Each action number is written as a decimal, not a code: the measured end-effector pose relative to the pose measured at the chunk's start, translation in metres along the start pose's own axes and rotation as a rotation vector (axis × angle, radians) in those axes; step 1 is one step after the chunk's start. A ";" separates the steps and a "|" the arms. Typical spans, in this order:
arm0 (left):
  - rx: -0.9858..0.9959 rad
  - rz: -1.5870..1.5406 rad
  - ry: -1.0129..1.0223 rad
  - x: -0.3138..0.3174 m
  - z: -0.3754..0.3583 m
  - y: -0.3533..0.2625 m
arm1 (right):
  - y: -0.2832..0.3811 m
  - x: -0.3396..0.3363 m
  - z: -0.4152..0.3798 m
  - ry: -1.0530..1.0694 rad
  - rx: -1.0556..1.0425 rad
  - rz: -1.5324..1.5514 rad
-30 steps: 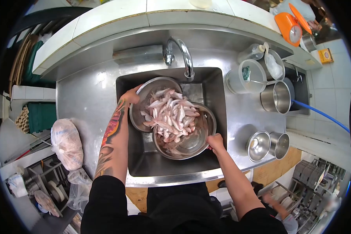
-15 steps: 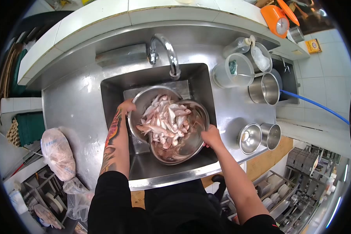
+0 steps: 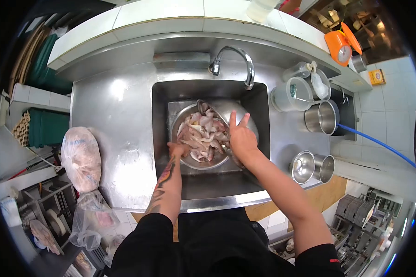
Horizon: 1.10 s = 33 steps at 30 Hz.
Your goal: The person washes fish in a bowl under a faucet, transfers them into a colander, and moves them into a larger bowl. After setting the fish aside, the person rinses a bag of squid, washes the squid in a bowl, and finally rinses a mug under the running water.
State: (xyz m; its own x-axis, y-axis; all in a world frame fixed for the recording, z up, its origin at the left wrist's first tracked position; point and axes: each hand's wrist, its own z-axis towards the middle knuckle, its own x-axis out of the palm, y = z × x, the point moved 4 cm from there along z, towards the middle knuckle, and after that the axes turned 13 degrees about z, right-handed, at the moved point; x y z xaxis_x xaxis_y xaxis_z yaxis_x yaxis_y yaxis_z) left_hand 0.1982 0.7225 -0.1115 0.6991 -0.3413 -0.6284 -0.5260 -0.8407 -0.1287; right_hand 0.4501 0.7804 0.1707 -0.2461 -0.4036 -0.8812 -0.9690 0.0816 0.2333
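A wide metal bowl in the sink holds a heap of small pinkish whole fish. At its left rim is my left hand, closed on the edge, with the thumb side over the fish. A second metal bowl is tipped over toward the fish from the right, its rounded outside facing up. My right hand grips this tipped bowl, two fingers stretched along its outside; the thumb is hard to make out. Part of the second bowl's right side is hidden behind my right hand and forearm.
A curved faucet rises behind the sink. To the right stand a plastic tub, steel pots and a small bowl. A filled plastic bag lies on the counter's left edge.
The right-hand bowl has gone from lying open with fish and liquid to tipped over, its outside up. The fish now lie in the left bowl. The view has shifted.
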 end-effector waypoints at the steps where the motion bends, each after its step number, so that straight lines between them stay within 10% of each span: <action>1: -0.023 -0.069 0.028 0.002 -0.019 0.003 | 0.005 -0.003 -0.005 -0.010 -0.074 -0.027; 15: -0.088 -0.713 0.405 0.144 -0.029 0.049 | -0.037 -0.054 -0.063 -0.218 -0.437 -0.071; 24: 0.055 -0.411 0.561 0.131 -0.026 0.005 | -0.041 -0.069 -0.068 -0.380 -0.628 -0.141; 28: 0.256 -0.059 0.057 0.111 -0.001 -0.008 | -0.035 -0.082 -0.076 -0.420 -0.688 -0.175; 33: 0.353 -0.149 0.353 0.104 -0.024 -0.001 | -0.022 -0.087 -0.085 -0.420 -0.841 -0.278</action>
State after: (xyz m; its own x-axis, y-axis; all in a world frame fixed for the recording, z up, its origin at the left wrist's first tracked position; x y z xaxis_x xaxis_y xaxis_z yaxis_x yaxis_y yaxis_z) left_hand 0.2831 0.6777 -0.1589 0.8675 -0.4012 -0.2941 -0.4972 -0.7188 -0.4859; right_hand 0.4950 0.7360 0.2770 -0.1572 0.0605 -0.9857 -0.7019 -0.7090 0.0684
